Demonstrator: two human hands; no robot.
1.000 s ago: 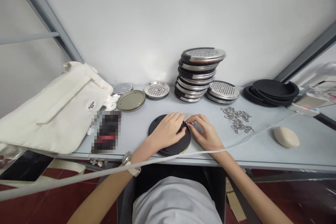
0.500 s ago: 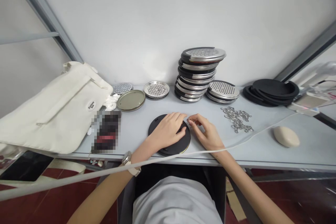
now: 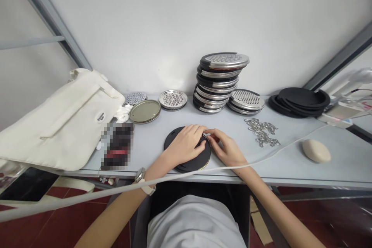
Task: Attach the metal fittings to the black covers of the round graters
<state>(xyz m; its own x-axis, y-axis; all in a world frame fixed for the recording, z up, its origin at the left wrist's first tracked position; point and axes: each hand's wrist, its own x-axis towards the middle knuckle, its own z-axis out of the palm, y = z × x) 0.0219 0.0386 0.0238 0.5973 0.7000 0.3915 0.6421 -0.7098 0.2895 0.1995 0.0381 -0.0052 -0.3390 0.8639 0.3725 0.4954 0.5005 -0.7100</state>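
On a round black disc (image 3: pixel 200 161) near the table's front edge lies my left hand (image 3: pixel 186 145). Its fingers stretch over the top and the thumb stands apart, so it is open and bears on the disc. My right hand (image 3: pixel 225 147) is at the disc's right rim, thumb and forefinger closed in a pinch. Between those fingertips shows a small shiny metal clip (image 3: pixel 205 135), touching the rim close to my left fingertips; its exact shape is partly hidden. Similar small metal clips (image 3: pixel 263 131) lie in a loose pile to the right.
Behind the disc rises a tall leaning stack of metal graters with black rims (image 3: pixel 217 83). A lower grater stack (image 3: pixel 247 100), black round covers (image 3: pixel 303 99), greenish lids (image 3: pixel 145 110) and a cream bag (image 3: pixel 58 124) line the table. A white cable (image 3: pixel 180 178) crosses in front.
My right hand has shifted slightly left onto the disc's rim, bringing the small metal clip against it. My left hand stays where it was on the disc.
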